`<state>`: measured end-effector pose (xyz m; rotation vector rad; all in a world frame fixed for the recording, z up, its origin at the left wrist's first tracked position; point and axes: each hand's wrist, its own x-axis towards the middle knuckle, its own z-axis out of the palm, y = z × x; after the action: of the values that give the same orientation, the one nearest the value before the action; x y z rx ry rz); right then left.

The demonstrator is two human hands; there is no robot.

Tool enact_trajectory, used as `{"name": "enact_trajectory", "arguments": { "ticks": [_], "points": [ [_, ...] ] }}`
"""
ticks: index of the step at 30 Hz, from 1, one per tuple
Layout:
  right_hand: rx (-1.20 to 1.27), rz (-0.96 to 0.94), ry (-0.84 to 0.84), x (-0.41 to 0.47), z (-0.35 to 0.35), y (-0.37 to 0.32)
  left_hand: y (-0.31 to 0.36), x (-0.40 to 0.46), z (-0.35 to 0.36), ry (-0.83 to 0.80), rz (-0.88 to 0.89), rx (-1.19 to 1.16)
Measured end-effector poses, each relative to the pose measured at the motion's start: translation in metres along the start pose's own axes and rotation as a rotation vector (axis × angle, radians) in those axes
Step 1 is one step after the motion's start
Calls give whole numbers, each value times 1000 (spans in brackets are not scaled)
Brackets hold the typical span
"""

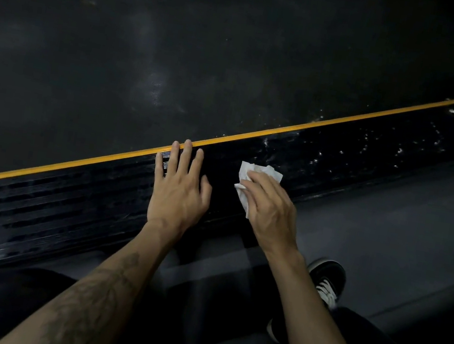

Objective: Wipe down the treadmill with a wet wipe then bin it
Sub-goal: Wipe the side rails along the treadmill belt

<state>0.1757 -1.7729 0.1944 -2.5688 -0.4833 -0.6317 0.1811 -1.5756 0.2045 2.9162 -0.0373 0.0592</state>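
- Dim gym floor point(388, 233), treadmill belt point(178, 60) filling twelve o'clock.
- Left hand point(178, 191) flat, fingers straight, resting on the side rail point(65, 205).
- Right hand point(270, 208) at three o'clock of it, fingers curled, pressing the wipe point(249, 175) onto the rail.

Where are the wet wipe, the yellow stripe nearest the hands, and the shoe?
wet wipe point(261, 172): head view, its crumpled upper part above the fingers.
yellow stripe point(332, 120): head view, mid-stretch beside the belt.
shoe point(327, 280): head view, its laced top.
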Motion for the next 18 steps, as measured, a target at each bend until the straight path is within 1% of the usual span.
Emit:
{"name": "enact_trajectory", "arguments": {
  "ticks": [3,6,9,12,15,18],
  "points": [
    [-58,45,-11,-15,-1,3,-1,0,0,5,3,5],
    [-85,126,-41,-35,1,-18,-1,1,2,8,3,4],
    [-100,88,-153,-30,4,-32,-1,1,3,14,-1,-5],
    [-150,127,-220,-14,1,-18,0,1,2,16,1,-7],
    [-163,206,-214,-19,-2,-16,0,1,1,10,-4,-1],
    [-154,189,-160,-29,-3,-24,0,1,1,9,-3,-1]
  ]
}}
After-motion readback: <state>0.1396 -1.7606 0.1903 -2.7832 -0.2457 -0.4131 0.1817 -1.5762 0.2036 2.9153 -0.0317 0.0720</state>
